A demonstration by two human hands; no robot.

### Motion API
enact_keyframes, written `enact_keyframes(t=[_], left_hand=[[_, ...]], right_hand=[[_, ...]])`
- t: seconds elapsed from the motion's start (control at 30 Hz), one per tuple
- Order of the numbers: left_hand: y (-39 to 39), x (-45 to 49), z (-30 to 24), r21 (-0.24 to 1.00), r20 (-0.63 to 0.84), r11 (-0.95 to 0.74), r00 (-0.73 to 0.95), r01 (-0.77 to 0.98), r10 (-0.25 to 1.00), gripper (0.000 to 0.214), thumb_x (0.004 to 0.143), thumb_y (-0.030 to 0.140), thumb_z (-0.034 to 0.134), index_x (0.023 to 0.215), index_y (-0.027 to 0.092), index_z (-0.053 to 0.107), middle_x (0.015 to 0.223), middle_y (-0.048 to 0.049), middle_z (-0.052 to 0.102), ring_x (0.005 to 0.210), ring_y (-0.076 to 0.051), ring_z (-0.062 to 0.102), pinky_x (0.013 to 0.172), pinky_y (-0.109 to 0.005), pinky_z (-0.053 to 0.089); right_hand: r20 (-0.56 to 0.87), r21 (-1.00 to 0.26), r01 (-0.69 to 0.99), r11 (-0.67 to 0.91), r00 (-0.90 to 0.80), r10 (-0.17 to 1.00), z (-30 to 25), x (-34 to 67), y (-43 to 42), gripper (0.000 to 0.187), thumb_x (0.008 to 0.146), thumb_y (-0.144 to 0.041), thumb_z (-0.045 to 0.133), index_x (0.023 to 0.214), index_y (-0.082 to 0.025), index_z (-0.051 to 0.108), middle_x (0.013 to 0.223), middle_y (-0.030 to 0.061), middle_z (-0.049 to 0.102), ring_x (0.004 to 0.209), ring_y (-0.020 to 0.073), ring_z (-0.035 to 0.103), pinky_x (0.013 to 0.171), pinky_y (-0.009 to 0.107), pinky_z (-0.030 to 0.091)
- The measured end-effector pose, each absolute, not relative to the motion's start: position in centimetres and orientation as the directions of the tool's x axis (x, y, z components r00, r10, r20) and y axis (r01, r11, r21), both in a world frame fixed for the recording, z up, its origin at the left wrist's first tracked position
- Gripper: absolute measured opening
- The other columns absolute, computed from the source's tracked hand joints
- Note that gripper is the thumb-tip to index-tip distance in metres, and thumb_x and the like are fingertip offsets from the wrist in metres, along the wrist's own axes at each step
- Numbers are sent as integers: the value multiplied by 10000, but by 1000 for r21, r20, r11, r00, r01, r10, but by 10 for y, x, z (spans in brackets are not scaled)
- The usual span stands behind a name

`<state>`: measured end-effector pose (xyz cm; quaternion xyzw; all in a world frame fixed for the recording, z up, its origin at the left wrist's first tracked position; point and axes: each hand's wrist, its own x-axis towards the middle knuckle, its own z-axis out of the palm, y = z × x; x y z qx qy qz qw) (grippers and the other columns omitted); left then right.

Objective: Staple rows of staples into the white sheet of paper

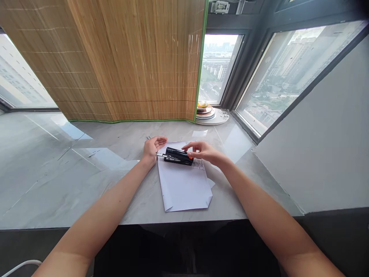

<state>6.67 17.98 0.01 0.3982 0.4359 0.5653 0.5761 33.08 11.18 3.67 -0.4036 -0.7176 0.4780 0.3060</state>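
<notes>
A black stapler [178, 156] lies slanted on a stack of white paper [184, 184]. From its left end a metal slide [160, 154] sticks out. My right hand [201, 151] grips the stapler's right end, its fingertips near an orange part [190, 157]. Beside the slide, my left hand [153, 149] rests at the paper's left edge with its fingers stretched out; its thumb is hidden. Just behind that hand shows the end of a thin dark stick [148, 137]. Fine dark marks [198, 164] lie by the stapler's right end, too small to make out.
The grey marbled counter [86, 184] ends at a front edge close to me. A bamboo blind [135, 61] hangs down to its back. Stacked plates [206, 112] stand in the far right corner by the windows [259, 84]. A white wall [323, 134] bounds the right side.
</notes>
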Motion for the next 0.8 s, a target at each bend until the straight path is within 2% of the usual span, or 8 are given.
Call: enact_keyframes(t=[0.1,0.2,0.33,0.4,0.47,0.6,0.7,0.8], left_hand=[[178,68,1,946,-61,44,-41,-322,997,268,895,282,549,841,122,758,986,-172,808,943,-233,784,1056,-430,571],[174,71,3,940,-55,30,-64,-339,996,270,904,284,541,829,131,750,978,-167,808,950,-242,784,1050,-439,576],[167,74,10,916,15,-59,-114,-397,993,265,921,299,538,849,137,736,987,-157,802,1003,-256,775,1064,-446,565],[162,77,16,882,67,-108,-104,-459,992,287,964,345,516,913,154,724,1061,-149,796,1084,-259,759,1099,-445,543],[156,79,21,844,68,-48,17,-533,998,336,1016,428,481,1027,179,705,1194,-146,774,1181,-271,730,1116,-464,534],[147,84,25,768,-82,269,327,-581,942,420,1060,534,425,1145,191,652,1264,-181,745,1201,-315,722,1057,-538,563],[146,86,24,724,-118,327,358,-607,926,407,1075,503,399,1126,181,643,1287,-188,738,1204,-325,720,1039,-550,568],[150,87,20,712,-142,319,316,-625,938,379,1086,450,396,1084,172,655,1314,-184,730,1213,-301,717,1062,-514,566]], right_hand=[[242,-815,351,461,-517,821,30,315,109,492,827,-538,842,1209,-232,788,1136,79,709,886,191,580,771,313,487],[352,-695,441,568,-481,803,20,297,107,322,833,-447,849,1057,-222,794,1067,77,689,998,242,586,914,379,481],[465,-690,444,573,-335,820,15,284,101,165,916,-378,754,933,-214,759,989,62,663,910,217,617,835,355,509],[547,-675,458,579,-217,809,18,284,98,150,938,-369,727,963,-223,751,1018,70,651,893,215,642,806,356,536],[645,-592,515,620,-158,747,20,286,97,146,964,-339,692,1057,-242,751,1102,95,651,956,237,666,838,379,563],[708,-290,633,718,-363,606,20,290,100,274,1030,-189,553,1213,-279,737,1202,110,689,1090,267,680,991,445,552],[647,-154,648,746,-504,572,18,290,103,326,1069,-156,489,1221,-300,739,1178,85,726,1129,261,684,1121,492,480],[602,-136,640,756,-553,576,17,287,105,320,1097,-200,479,1277,-302,723,1180,82,731,1162,254,681,1152,495,454]])
